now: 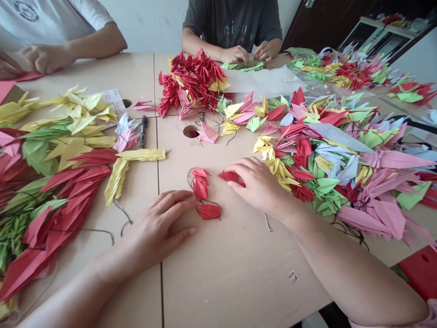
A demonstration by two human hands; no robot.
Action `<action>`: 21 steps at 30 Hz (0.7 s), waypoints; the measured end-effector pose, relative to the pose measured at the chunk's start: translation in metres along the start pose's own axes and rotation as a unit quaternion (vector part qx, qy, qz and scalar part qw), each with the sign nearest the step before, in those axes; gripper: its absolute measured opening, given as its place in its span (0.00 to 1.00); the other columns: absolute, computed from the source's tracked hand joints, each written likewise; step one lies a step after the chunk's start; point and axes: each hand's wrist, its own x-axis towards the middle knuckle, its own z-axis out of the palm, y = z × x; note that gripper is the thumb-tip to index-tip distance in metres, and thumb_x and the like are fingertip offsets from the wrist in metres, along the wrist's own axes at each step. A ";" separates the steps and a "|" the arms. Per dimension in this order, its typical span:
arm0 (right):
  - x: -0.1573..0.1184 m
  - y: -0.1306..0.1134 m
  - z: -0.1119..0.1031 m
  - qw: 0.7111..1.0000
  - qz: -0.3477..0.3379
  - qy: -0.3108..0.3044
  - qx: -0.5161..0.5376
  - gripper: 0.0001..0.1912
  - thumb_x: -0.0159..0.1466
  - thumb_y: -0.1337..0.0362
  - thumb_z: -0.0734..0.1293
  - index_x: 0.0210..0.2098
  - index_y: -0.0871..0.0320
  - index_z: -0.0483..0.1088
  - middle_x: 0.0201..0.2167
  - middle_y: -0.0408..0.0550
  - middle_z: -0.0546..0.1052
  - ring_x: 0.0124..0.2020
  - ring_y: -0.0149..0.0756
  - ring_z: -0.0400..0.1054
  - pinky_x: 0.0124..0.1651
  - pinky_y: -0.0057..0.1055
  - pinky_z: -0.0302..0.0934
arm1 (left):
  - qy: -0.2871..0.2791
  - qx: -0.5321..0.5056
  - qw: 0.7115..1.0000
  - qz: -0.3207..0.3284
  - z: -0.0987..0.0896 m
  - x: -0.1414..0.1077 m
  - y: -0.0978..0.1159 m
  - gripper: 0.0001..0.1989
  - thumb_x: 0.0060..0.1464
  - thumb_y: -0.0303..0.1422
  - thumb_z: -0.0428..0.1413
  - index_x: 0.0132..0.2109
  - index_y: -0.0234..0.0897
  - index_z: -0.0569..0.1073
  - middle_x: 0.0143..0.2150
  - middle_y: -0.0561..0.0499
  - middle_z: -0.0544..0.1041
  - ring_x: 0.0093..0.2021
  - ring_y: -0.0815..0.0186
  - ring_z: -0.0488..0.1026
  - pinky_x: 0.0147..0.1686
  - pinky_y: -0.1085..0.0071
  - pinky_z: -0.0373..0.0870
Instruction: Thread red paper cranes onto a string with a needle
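Note:
My left hand [167, 218] rests on the table with its fingers stretched out. Its fingertips lie at a dark thread beside a small stack of red folded paper cranes [200, 183]; another red paper crane [209, 211] lies just below, ringed by the thread. Across from it, my right hand [254, 182] has its thumb and fingers closed around a red paper crane [228, 176], partly hidden under the fingers. A thin metal needle-like piece [267, 222] lies on the table below my right wrist.
Piles of coloured paper cranes lie at right [327, 159] and left [75, 182]. A red bunch [194, 82] stands at the back. Near the left pile are a black pen [144, 131] and a yellow strand [141, 155]. Two people [235, 27] work across the table, which has a cable hole [190, 132].

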 end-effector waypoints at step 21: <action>-0.012 -0.038 -0.012 0.970 -0.082 -0.166 0.157 0.08 0.58 0.69 0.73 0.36 0.56 0.72 0.42 0.47 0.75 0.42 0.39 0.69 0.44 0.33 0.62 | 0.081 0.004 0.995 -0.056 0.008 0.002 0.004 0.21 0.59 0.39 0.55 0.58 0.38 0.66 0.55 0.40 0.73 0.56 0.52 0.69 0.55 0.55 0.69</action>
